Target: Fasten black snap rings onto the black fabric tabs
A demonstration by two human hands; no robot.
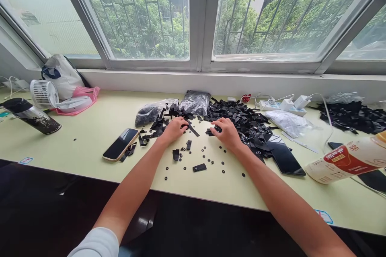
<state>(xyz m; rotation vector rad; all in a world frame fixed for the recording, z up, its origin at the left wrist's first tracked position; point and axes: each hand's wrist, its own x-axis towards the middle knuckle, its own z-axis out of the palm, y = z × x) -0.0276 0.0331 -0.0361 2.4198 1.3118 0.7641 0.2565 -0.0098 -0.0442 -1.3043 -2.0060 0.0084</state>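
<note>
My left hand (175,129) has its fingers bent together at the end of a black strip (193,129) that slants down to the right. Curled around a small black piece (217,129), my right hand (225,131) rests by the edge of a large heap of black pieces (241,122). Between and below the hands lie several small black discs (209,160) and a flat black piece (199,167). Behind them is a clear bag of black material (195,102), with another bag (147,112) to its left.
A phone (120,145) lies left of my left forearm, and a dark tablet-like device (286,158) lies right of the heap. A bottle (346,158) leans in at the right. A tumbler (31,116) and a white fan (44,94) are far left. A power strip (282,107) sits at the back.
</note>
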